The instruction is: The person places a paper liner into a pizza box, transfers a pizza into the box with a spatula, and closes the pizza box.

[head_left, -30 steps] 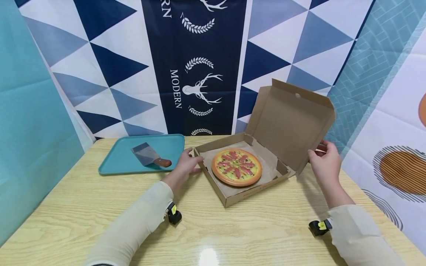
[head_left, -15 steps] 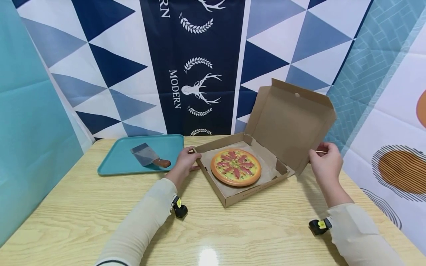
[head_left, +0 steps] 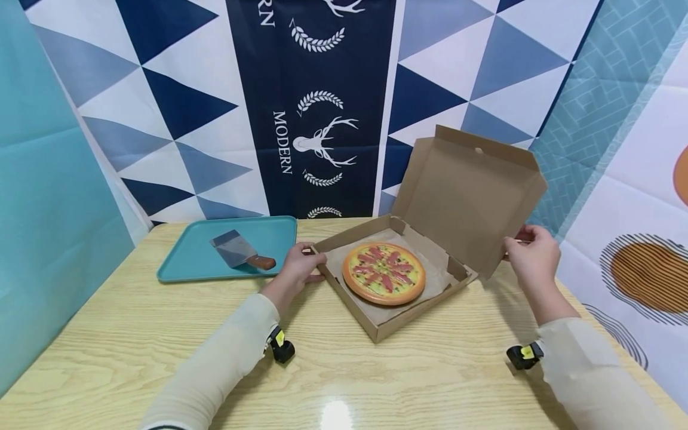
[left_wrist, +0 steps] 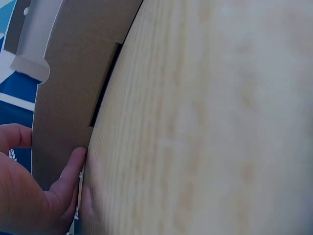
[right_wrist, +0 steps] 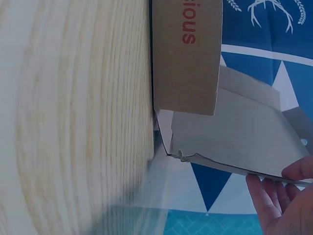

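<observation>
A brown cardboard pizza box (head_left: 344, 303) stands with its lid (head_left: 467, 197) raised and leaning back to the right. Inside, on a paper liner, lies a round pizza (head_left: 371, 292) with red strips on top. My left hand (head_left: 295, 269) grips the box's left corner; in the left wrist view, its thumb and fingers straddle the side wall (left_wrist: 73, 83). My right hand (head_left: 536, 258) pinches the lid's right edge, with the fingers underneath in the right wrist view. Red lettering shows there on the box's front wall (right_wrist: 186, 73).
At the back left, a teal tray (head_left: 188, 263) carries a metal spatula (head_left: 235, 249) whose wooden handle points toward the left hand. The wooden table (head_left: 419, 382) spans the foreground. Patterned cloths hang behind and at both sides.
The box has turned slightly, its front corner shifting right and toward me. The lid's outer edge and my right hand have moved a little to the right. Both hands keep their hold.
</observation>
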A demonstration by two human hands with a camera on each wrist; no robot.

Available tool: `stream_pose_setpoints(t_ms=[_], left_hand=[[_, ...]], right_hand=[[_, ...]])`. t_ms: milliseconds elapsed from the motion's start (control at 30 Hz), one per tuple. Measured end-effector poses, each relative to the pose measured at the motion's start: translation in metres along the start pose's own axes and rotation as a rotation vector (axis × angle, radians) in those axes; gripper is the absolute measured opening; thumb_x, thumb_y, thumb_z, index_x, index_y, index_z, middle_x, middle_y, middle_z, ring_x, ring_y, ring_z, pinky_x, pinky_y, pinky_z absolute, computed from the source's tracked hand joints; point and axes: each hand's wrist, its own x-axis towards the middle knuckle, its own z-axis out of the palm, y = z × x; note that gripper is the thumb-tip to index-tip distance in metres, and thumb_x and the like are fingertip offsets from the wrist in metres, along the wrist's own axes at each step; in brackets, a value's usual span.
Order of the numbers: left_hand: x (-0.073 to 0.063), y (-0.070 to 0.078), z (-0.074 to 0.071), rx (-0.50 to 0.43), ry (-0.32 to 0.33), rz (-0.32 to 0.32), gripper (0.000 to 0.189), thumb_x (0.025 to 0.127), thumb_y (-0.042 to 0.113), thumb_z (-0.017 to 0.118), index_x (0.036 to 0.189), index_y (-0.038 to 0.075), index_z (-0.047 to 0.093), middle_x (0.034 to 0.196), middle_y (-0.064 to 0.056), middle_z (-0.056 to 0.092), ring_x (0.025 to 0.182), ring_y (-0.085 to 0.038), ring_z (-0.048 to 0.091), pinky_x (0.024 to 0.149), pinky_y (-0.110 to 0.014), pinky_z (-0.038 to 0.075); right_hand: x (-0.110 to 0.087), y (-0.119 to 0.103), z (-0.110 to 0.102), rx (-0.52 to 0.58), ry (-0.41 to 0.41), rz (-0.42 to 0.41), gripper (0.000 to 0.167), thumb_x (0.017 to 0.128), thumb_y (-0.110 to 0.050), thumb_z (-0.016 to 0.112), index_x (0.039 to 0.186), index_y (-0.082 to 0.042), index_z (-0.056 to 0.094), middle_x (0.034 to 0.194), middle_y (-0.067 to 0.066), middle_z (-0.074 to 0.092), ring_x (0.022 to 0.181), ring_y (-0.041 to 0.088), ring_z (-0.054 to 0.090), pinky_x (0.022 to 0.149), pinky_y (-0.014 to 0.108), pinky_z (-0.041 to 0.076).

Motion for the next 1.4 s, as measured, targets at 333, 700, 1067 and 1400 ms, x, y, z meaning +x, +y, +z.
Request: stream_pose_setpoints(t_ms=[333, 700, 1067, 1400], left_hand=[[-0.016, -0.004, -0.002, -0.019, -0.019, -0.005, 0.052, 0.086, -0.003, 0.064, 0.132, 0.002, 0.04, 0.116, -0.02, 0.045, 0.104, -0.03, 0.056, 0.073, -0.041, 0.06], [-0.036, -0.009, -0.008, 0.034, -0.053, -0.007, 0.053, 0.085, -0.001, 0.066, 0.129, 0.001, 0.037, 0.119, -0.022, 0.043, 0.11, -0.033, 0.057, 0.077, -0.04, 0.059], [-0.056, -0.012, -0.012, 0.087, -0.081, -0.019, 0.053, 0.09, 0.004, 0.066, 0.131, -0.002, 0.033, 0.128, -0.023, 0.039, 0.112, -0.034, 0.049, 0.077, -0.038, 0.059], [-0.074, -0.013, -0.012, 0.096, -0.112, -0.08, 0.046, 0.093, 0.008, 0.062, 0.129, -0.001, 0.036, 0.118, -0.019, 0.044, 0.091, -0.025, 0.05, 0.076, -0.035, 0.059]], right_hand=[[0.015, -0.003, -0.005, 0.008, -0.091, -0.015, 0.025, 0.087, -0.002, 0.053, 0.111, 0.004, 0.051, 0.096, 0.005, 0.048, 0.076, 0.004, 0.05, 0.059, 0.026, 0.059], [0.027, -0.003, -0.005, 0.051, -0.15, 0.031, 0.025, 0.089, -0.002, 0.054, 0.113, 0.003, 0.05, 0.099, 0.007, 0.048, 0.08, 0.006, 0.053, 0.063, 0.031, 0.06], [0.038, -0.004, 0.005, 0.095, -0.166, -0.022, 0.023, 0.087, 0.004, 0.055, 0.11, 0.006, 0.051, 0.087, -0.002, 0.051, 0.073, 0.002, 0.055, 0.06, 0.028, 0.059], [0.046, -0.007, 0.021, 0.062, -0.137, -0.048, 0.03, 0.088, 0.004, 0.054, 0.116, 0.01, 0.048, 0.097, 0.006, 0.047, 0.075, 0.003, 0.052, 0.06, 0.026, 0.059]])
